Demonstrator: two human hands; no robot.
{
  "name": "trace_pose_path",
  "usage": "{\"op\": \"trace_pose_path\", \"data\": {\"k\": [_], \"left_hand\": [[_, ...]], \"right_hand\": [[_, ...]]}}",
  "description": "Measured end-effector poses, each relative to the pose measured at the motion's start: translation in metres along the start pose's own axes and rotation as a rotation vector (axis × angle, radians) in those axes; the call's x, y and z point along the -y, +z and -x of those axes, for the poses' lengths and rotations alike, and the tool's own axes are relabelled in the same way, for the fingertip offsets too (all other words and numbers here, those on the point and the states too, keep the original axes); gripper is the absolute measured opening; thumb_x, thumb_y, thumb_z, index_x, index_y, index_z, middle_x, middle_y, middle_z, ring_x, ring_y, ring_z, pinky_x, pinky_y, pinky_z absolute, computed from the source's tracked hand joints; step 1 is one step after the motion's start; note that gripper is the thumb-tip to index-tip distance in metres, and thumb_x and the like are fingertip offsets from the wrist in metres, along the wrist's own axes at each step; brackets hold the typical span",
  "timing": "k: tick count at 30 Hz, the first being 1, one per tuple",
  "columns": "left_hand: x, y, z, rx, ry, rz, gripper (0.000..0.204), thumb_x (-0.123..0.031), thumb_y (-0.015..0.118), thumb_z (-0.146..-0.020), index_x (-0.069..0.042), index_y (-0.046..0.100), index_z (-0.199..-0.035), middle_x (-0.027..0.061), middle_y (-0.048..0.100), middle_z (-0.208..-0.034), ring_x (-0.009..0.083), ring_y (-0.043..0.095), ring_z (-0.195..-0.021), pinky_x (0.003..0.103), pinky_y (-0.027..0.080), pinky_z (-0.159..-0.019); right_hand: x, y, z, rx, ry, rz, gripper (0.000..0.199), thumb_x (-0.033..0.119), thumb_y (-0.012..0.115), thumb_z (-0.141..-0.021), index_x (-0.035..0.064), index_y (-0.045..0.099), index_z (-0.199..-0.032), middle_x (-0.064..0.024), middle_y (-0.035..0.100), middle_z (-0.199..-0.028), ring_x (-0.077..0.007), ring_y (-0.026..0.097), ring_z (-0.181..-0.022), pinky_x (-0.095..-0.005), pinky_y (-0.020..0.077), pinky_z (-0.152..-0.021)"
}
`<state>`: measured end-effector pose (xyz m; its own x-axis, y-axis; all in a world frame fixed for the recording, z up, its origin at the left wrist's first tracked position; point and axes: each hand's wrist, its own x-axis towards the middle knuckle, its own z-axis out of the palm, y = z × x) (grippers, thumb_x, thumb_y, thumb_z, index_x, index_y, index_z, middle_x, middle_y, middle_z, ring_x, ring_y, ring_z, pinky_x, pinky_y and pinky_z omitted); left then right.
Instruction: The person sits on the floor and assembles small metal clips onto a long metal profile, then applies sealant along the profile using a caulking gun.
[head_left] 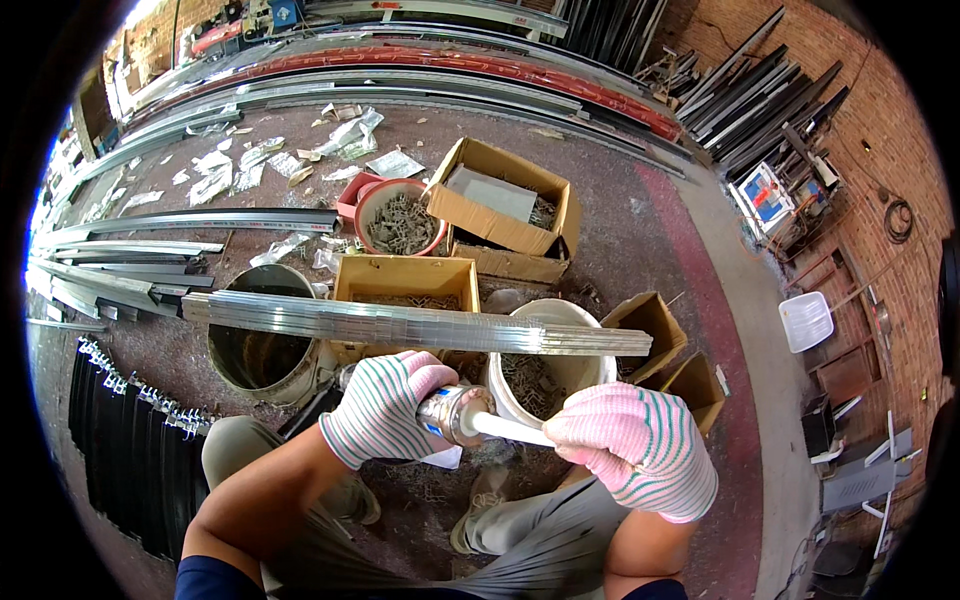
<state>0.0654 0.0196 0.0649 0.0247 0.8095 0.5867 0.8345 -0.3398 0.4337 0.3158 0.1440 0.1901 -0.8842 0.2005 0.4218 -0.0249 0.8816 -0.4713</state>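
My left hand (385, 410), in a pink, white and green striped knit glove, is closed around a silver sealant tube (443, 410) with a blue label. A long white nozzle (508, 428) points right from the tube. The gloved fingers of my right hand (645, 448) pinch the nozzle near its tip. Just beyond both hands, a bundle of thin silver metal profiles (400, 325) lies crosswise over a dark bucket (262, 384), a cardboard box (405, 268) and a white bucket (500, 385). Small metal pieces show inside the white bucket.
Open cardboard boxes (505, 230) and a red-rimmed bucket (402, 222) of metal pieces stand farther out. Black profiles (125, 455) lie at left, below more metal lengths (120, 270). Paper scraps (215, 175) litter the floor. A white plastic basket (805, 321) is at right.
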Motion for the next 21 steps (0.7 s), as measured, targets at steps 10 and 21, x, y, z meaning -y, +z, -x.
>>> {"op": "trace_pose_path", "data": {"k": [10, 21], "left_hand": [[0.002, -0.026, -0.015, 0.255, -0.075, 0.055, 0.061, -0.039, 0.09, -0.065, -0.007, 0.067, -0.112, 0.0106, 0.068, -0.095, 0.0328, 0.071, -0.087, 0.042, 0.059, -0.075], [0.007, -0.025, -0.013, 0.351, -0.145, 0.096, 0.065, -0.041, 0.095, -0.061, -0.008, 0.07, -0.111, 0.0102, 0.073, -0.097, 0.0306, 0.075, -0.088, 0.038, 0.061, -0.078]], "right_hand": [[0.003, -0.01, -0.006, 0.041, -0.041, 0.164, 0.024, 0.015, 0.084, -0.077, 0.0128, 0.076, -0.099, -0.0054, 0.075, -0.092, -0.0295, 0.072, -0.091, -0.0414, 0.0584, -0.082], [0.002, -0.003, -0.008, 0.015, -0.054, 0.23, 0.021, 0.01, 0.082, -0.081, 0.0112, 0.071, -0.099, -0.0075, 0.071, -0.093, -0.0335, 0.071, -0.094, -0.0442, 0.0579, -0.085]]}}
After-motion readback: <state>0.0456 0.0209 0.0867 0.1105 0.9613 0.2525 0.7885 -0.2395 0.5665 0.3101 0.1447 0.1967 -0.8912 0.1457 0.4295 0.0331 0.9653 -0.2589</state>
